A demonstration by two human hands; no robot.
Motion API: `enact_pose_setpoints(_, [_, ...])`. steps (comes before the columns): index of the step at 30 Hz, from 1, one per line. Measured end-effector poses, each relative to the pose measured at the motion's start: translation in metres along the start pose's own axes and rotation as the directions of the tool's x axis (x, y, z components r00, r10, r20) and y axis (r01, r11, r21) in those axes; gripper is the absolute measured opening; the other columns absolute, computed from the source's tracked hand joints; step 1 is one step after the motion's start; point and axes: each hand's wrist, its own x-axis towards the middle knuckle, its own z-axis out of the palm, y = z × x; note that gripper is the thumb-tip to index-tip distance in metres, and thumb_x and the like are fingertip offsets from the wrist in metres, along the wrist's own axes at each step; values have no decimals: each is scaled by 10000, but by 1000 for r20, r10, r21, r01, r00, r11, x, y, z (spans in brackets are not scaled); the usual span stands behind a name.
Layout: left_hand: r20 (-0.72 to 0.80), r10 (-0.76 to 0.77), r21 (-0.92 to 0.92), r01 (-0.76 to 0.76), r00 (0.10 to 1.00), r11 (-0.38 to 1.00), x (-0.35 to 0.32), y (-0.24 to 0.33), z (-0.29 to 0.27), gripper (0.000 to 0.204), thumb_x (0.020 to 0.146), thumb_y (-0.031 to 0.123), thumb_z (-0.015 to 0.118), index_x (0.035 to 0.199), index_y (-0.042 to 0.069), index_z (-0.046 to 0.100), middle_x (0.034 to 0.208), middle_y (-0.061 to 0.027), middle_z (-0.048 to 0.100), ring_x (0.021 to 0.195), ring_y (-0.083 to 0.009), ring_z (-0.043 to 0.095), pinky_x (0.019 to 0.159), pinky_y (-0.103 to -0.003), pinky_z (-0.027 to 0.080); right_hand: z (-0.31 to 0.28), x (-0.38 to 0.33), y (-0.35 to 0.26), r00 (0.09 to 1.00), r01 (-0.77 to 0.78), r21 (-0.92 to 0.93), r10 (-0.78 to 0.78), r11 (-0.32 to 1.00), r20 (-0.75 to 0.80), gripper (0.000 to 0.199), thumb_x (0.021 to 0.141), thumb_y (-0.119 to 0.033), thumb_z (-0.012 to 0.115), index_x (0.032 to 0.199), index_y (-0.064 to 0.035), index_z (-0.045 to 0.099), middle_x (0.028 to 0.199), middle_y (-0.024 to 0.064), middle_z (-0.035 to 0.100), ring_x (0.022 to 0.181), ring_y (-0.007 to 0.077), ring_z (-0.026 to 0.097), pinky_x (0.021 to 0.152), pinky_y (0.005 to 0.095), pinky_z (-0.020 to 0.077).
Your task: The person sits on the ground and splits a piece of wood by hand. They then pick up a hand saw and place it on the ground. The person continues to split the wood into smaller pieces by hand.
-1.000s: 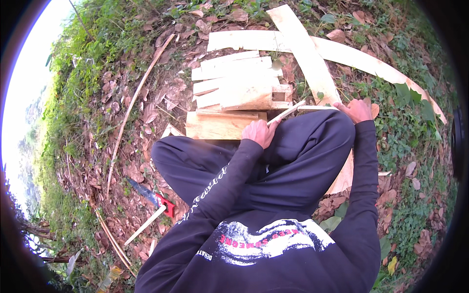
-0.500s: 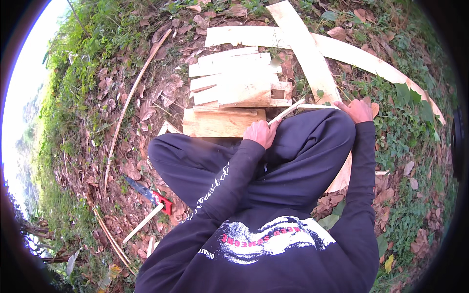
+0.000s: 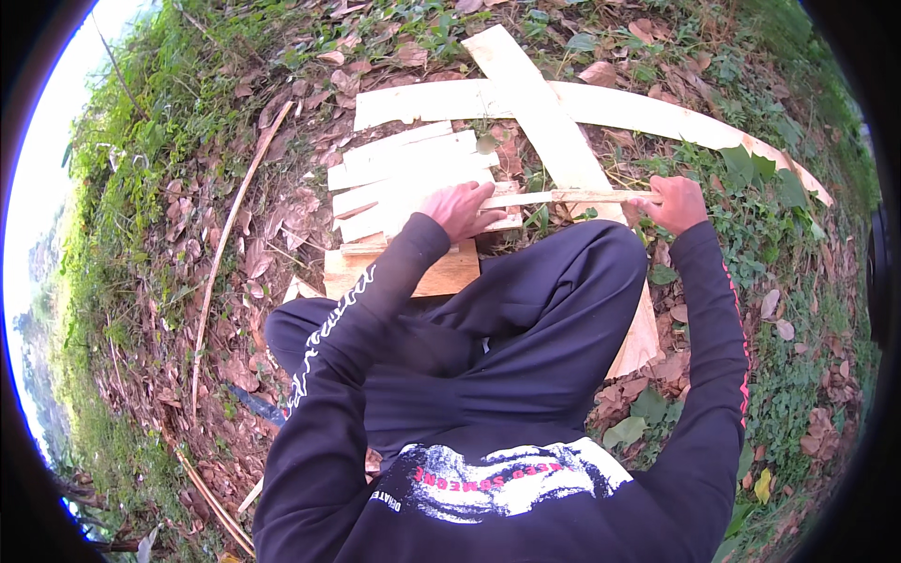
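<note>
A thin strip of pale wood (image 3: 591, 196) spans the gap between my hands, roughly level, above my crossed legs. My left hand (image 3: 452, 208) is closed on its left end, close over a stack of short boards (image 3: 399, 164). At the other end my right hand (image 3: 680, 204) grips it with fingers curled. The strip changes tone partway along, and I cannot tell whether it is one piece or two overlapping. Behind it, a wide plank (image 3: 540, 103) runs slantwise and passes under my right leg. One thicker board (image 3: 441, 274) lies at the near side of the stack.
A long pale board (image 3: 676, 117) lies across the far side beneath the slanted plank. On the left are a long thin stick (image 3: 225, 244) and a saw blade (image 3: 255, 403), partly hidden by my left sleeve. Dry leaves and green plants cover the ground around me.
Both hands have risen away from my lap, lifting the strip to a roughly level position. My left hand has moved left and farther out, over the stack's edge. My left arm now covers the saw's handle.
</note>
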Motion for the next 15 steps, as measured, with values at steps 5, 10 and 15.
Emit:
enact_pose_setpoints(5, [46,189,-10,-189,981,982,17,-11,-23,431,983,465,540,783,95,636,558,-121,563,546,-344,588,528,-457,440,-9,8,5,1000,12,-28,-13,1000,-26,643,838,-664,616,734,-30,588,591,169,540,614,386,585,597,485,440])
enact_pose_setpoints(10, [185,134,7,-138,974,990,22,-19,-20,594,986,567,460,687,87,640,527,-138,537,512,-342,568,512,-458,444,16,5,13,992,-46,79,36,996,122,730,785,-744,624,617,-39,536,544,164,513,534,371,538,536,467,406])
enact_pose_setpoints(15, [370,111,197,-195,922,961,17,-33,-23,771,885,764,468,631,57,640,508,-146,529,490,-316,568,507,-452,466,56,-15,-1,960,-169,300,89,939,264,787,786,-739,644,521,-22,457,484,124,428,465,291,429,494,437,317])
